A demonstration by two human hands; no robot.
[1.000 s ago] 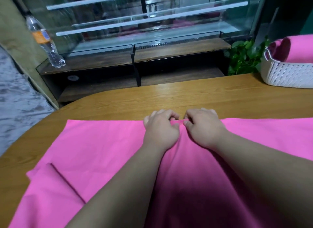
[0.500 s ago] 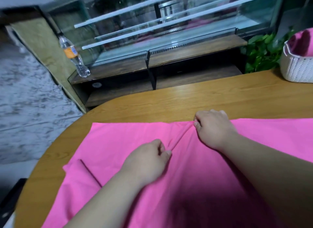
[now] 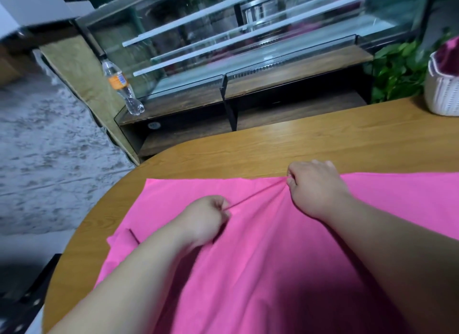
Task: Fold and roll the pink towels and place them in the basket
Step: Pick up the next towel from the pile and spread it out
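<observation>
Now it's the folding step: left hand (image 3: 206,219) and right hand (image 3: 315,187) each have a grip pinched on a taut crease of the pink towel (image 3: 273,271) spread on the surface (image 3: 248,154), basket (image 3: 444,95) far right, so next probably calls for an even lift across.

The left hand (image 3: 206,219) is drawn back from beside the right hand (image 3: 315,187); a pinched ridge of pink towel (image 3: 273,271) is now stretched taut between them.

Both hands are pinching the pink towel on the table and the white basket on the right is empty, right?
Not empty: the head view shows pink cloth inside the white basket. The left hand and right hand do pinch the pink towel.
</observation>
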